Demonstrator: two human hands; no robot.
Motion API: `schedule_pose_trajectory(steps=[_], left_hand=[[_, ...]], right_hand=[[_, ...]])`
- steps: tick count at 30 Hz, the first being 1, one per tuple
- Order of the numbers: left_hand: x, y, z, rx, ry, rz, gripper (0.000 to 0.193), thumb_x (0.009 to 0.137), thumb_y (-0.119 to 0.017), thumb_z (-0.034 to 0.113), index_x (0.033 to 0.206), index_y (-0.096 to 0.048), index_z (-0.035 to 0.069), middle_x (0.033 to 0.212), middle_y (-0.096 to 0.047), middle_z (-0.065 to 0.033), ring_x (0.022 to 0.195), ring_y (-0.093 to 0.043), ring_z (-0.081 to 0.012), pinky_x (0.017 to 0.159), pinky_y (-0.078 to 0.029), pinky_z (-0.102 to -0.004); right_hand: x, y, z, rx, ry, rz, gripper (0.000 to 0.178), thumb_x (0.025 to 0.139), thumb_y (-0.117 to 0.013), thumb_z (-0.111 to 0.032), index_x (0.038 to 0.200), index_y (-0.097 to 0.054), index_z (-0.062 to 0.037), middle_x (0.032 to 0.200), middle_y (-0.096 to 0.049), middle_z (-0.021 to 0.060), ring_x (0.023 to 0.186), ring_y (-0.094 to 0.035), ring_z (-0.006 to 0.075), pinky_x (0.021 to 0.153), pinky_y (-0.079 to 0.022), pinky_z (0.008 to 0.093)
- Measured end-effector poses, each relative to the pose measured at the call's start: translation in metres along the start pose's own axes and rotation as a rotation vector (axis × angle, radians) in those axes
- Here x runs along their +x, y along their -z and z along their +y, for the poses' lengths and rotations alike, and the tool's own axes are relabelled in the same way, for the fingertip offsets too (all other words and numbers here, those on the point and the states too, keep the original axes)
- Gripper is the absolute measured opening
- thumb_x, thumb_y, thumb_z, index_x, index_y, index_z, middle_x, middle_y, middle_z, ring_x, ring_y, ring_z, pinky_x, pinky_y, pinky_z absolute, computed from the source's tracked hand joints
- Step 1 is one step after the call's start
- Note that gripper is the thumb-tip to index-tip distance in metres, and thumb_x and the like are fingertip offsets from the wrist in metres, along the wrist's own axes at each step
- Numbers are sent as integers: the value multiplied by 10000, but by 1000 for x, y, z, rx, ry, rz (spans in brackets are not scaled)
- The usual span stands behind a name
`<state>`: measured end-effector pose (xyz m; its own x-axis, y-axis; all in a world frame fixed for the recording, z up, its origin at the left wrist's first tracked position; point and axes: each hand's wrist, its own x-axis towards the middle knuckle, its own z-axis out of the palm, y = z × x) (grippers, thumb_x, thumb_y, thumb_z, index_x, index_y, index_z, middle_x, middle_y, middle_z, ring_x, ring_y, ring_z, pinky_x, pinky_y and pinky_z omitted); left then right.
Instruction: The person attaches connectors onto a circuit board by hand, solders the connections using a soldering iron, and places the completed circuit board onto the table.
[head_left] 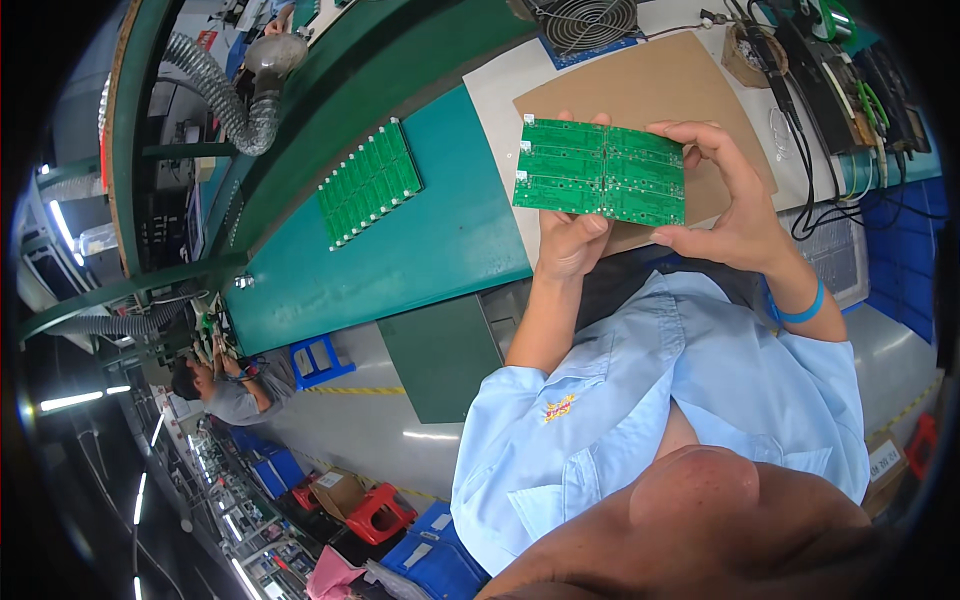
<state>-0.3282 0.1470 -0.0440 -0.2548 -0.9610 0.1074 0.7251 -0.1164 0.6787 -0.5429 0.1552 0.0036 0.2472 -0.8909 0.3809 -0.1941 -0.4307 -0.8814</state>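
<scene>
A green circuit board panel [640, 170] is held up over the bench, its face toward me. White connectors stand along its left edge, and a seam runs down its middle. My left hand [572, 240] grips the panel from below, thumb on the near edge and fingertips showing past the far edge. At the right end, my right hand [735, 205] pinches the panel between thumb and fingers; a blue band circles that wrist. More green circuit boards [370, 185] with white connectors lie in a row on the teal bench mat [420, 240] to the left.
Brown cardboard [640, 80] lies under the held panel. A fan with a round grille [590, 22] stands at the back. Cables and a solder spool [832, 20] sit at the far right. Blue bins [905, 250] are at the right; a co-worker [235, 390] is at the left.
</scene>
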Motion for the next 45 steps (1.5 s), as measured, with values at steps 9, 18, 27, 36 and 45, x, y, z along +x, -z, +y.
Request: schedule_pose_trajectory(steps=[9, 18, 27, 36, 45], left_hand=[[-5, 12, 7, -3, -45, -14, 1157, 741, -931, 281, 1673, -247, 244, 1697, -354, -95, 1492, -441, -287, 1223, -389, -515], [5, 42, 50, -125, -240, 25, 977, 861, -857, 187, 1660, -297, 242, 1703, -351, -80, 1499, -432, -247, 1235, -366, -489], [35, 19, 137, 12, -493, 157, 541, 1045, -643, 444, 1442, -554, 87, 1572, -493, -138, 1439, -488, -318, 1253, -356, -517], [66, -30, 176, -110, -572, 303, 474, 1038, -685, 376, 1250, -604, -40, 1308, -658, -204, 1288, -614, -343, 1197, -436, -499], [52, -23, 182, -34, -589, 240, 595, 1018, -688, 447, 1341, -553, -34, 1414, -578, -191, 1376, -530, -345, 1233, -387, -514]], right_hand=[[6, -2, -7, -40, 28, -35, 852, 677, -928, -161, 1434, -561, -29, 1408, -645, 90, 1113, -616, 216, 968, -477, 327], [4, 25, 36, -187, -152, 61, 555, 905, -797, -147, 1401, -601, 4, 1285, -705, 113, 1064, -634, 198, 925, -492, 298], [-4, 11, 81, -94, -269, 77, 379, 968, -723, -72, 1333, -654, 9, 1143, -720, 90, 948, -594, 135, 850, -482, 240], [-10, 17, 85, -125, -267, 64, 388, 981, -701, -57, 1357, -639, 12, 1198, -711, 91, 968, -584, 128, 871, -462, 232], [-8, 15, 86, -143, -217, 54, 361, 970, -709, -62, 1320, -659, 10, 1168, -714, 81, 954, -588, 131, 857, -469, 236]])
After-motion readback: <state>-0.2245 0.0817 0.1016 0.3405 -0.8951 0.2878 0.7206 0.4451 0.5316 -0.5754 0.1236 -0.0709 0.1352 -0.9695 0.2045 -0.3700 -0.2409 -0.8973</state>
